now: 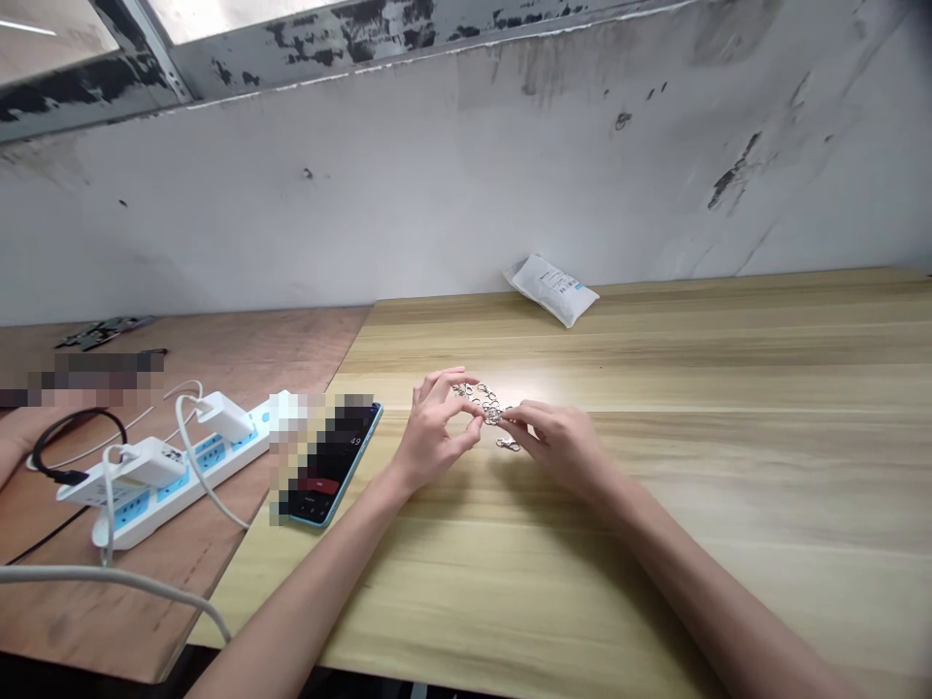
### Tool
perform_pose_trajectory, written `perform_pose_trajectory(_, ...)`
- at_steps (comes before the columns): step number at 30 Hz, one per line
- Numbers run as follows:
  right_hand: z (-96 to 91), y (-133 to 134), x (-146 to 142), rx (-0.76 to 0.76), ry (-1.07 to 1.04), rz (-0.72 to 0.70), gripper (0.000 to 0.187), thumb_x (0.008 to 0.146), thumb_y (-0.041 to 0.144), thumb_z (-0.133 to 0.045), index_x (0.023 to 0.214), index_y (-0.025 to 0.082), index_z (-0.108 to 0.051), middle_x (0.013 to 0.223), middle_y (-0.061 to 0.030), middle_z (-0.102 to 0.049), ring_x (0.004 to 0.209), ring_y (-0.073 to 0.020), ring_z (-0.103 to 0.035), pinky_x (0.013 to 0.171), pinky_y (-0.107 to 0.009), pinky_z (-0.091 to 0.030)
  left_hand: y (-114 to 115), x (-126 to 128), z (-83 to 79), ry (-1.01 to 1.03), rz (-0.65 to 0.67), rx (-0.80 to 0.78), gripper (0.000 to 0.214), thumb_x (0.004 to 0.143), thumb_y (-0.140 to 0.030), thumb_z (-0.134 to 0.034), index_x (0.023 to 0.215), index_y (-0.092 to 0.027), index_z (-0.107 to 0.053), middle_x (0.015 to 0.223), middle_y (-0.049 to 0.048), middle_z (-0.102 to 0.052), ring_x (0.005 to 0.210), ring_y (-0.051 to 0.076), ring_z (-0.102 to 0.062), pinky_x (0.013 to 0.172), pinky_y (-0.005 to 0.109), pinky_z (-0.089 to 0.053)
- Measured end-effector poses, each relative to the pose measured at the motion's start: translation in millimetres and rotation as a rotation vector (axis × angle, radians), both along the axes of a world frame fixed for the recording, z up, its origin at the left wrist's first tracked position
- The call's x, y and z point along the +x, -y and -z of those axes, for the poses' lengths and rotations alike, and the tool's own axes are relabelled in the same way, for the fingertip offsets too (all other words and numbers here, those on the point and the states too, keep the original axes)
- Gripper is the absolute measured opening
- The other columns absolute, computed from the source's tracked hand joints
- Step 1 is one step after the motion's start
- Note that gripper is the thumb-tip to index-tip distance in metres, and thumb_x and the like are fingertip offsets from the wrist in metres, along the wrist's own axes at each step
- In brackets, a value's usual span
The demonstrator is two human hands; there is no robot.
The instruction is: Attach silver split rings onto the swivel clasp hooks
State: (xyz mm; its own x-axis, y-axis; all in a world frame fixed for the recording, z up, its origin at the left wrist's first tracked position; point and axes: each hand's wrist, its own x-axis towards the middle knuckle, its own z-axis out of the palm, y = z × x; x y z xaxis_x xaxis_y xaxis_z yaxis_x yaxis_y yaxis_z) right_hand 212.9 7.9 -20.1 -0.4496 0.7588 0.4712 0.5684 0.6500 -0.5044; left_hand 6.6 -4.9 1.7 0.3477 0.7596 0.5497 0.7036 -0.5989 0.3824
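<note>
Clasps (483, 397), small metal, clustered at centre frame on wooden table (677, 408); likely light, rigid, slippery; left hand (431, 432) and right hand (562, 444) pinch one between fingertips, best held by its loop.

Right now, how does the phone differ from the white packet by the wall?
The phone is dark and flat, its screen lit; the packet is white and puffy. The phone lies beside the left hand pinching metal clasps; the packet lies far back, near the wall. Both rest on the pale table, untouched.

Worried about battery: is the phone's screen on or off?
On: the phone shows pale digits and a red band on its dark screen.
</note>
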Motion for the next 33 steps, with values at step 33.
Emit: perform_pose_trajectory(33, 12.7, -9, -3, -0.066, 0.261, 0.117, 0.024, 0.092, 0.04, -0.056, 0.096, 0.024, -0.073, 0.088, -0.0035, -0.064, 0.062, -0.0118, -0.057, 0.055, -0.025, -0.031, -11, -26, -3.8, -0.311, 0.214, -0.181, 0.005, 0.083, -0.024, -0.064, 0.084, -0.024, -0.069, 0.113, 0.0045, -0.063, 0.117, 0.025, -0.052, 0.1, 0.046, -0.039)
